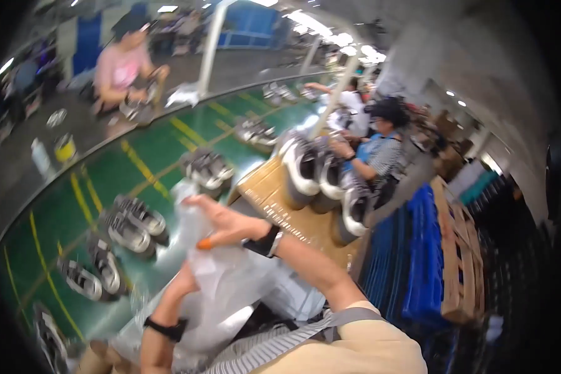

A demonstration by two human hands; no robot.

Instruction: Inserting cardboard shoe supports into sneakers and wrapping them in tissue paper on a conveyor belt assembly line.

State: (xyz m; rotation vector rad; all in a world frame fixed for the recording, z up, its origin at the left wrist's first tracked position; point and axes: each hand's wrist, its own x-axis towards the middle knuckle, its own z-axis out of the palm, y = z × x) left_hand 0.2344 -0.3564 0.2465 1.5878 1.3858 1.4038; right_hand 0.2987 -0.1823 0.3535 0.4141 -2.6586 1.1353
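Observation:
A crumpled, translucent white plastic bag (221, 290) spreads between my hands and over my lap. My right hand (227, 221) grips its upper part, the fingers reaching left and the thumb, orange at its tip, standing apart from them. Lower and to the left, my left hand (182, 283) presses against the bag's side; its fingers are hidden by the film. Black bands circle both wrists. Just beyond the bag, a pair of grey-and-white sneakers (131, 234) rests on the green conveyor belt (162, 274). The whole picture is somewhat blurred.
A cardboard box (274, 193) right of the belt bears several dark sneakers (302, 168). More pairs line the yellow-marked belt. One co-worker (124, 68) handles a shoe across it; another (380, 149) sits beyond the box. Blue plastic pallets (424, 255) and a wooden pallet (458, 255) stand at right.

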